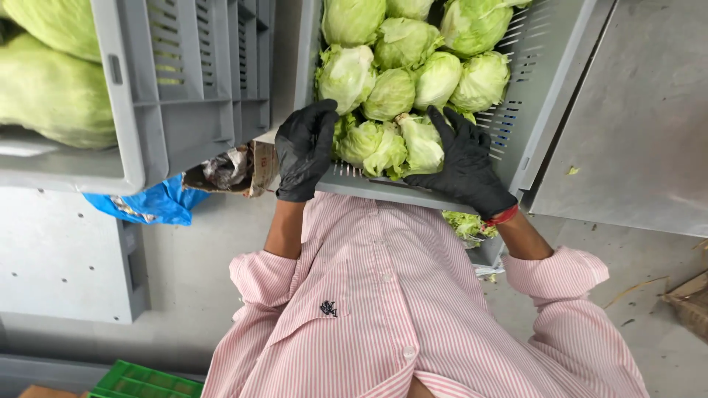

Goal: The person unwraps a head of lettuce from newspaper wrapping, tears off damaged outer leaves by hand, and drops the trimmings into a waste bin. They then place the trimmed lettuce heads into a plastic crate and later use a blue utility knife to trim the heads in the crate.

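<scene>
A: State the quantity of grey crates.
B: Two: one crate (pixel 538 88) in front, one second crate (pixel 184 88) beside it.
A: Lettuce heads in the front crate?
B: About eleven lettuce heads (pixel 391 92) visible; some are cut off at the frame edge.
A: Gloved hands?
B: Two: left hand (pixel 304 151), right hand (pixel 464 166).

stacked grey crates (pixel 184 81) | blue bag (pixel 151 205) | green crate (pixel 129 382)

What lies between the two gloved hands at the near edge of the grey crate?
In the head view, two lettuce heads lie between the left hand and the right hand, resting against the near wall of the grey crate.
</scene>
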